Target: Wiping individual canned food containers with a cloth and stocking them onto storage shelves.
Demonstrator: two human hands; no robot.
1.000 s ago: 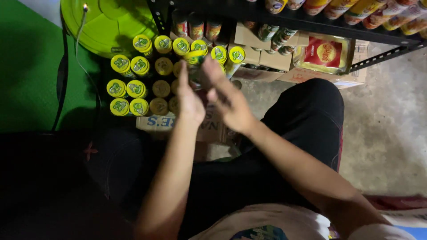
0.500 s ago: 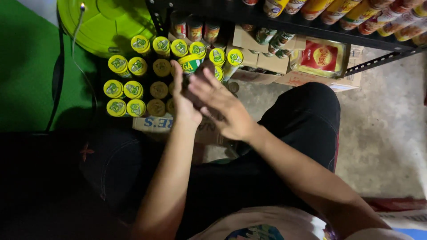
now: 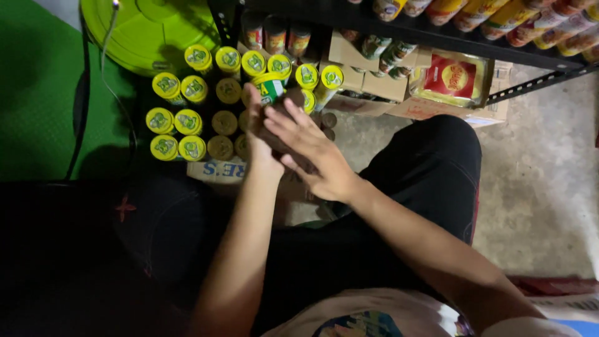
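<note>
Far left: green mat (image 3: 37,93) on the floor, a dark cable (image 3: 80,106) running down across it. Above, a lime-green round lid (image 3: 146,31) lying flat.

Next right: cluster of yellow-capped bottles (image 3: 181,106) standing upright in a cardboard box (image 3: 215,170), seen from above. Caps bright yellow with a green emblem; a few in the middle rows look duller and darker.

Centre: both hands raised over the right part of the box. Left hand (image 3: 259,134) upright, fingers pointing up, palm turned toward the other hand. Right hand (image 3: 312,153) laid across it, fingers spread, pointing up and left. Between them a bottle (image 3: 269,87), pressed at its lower part by both palms; only its top sticks out above the fingertips. The two hands are together, clamped on that bottle from either side.

The held bottle: yellow cap, green and white label below it, tilted a little. Body mostly hidden by the hands. It sits just above the standing bottles, close to the back rows, not resting in the box.

Right of the hands: black shelf (image 3: 399,28) with jars and tins in a row, small cardboard cartons (image 3: 374,84) beneath, then a red and yellow packet (image 3: 452,78). Bare concrete floor (image 3: 543,162) at far right. The person's dark trouser knee (image 3: 430,162) fills the middle right.
</note>
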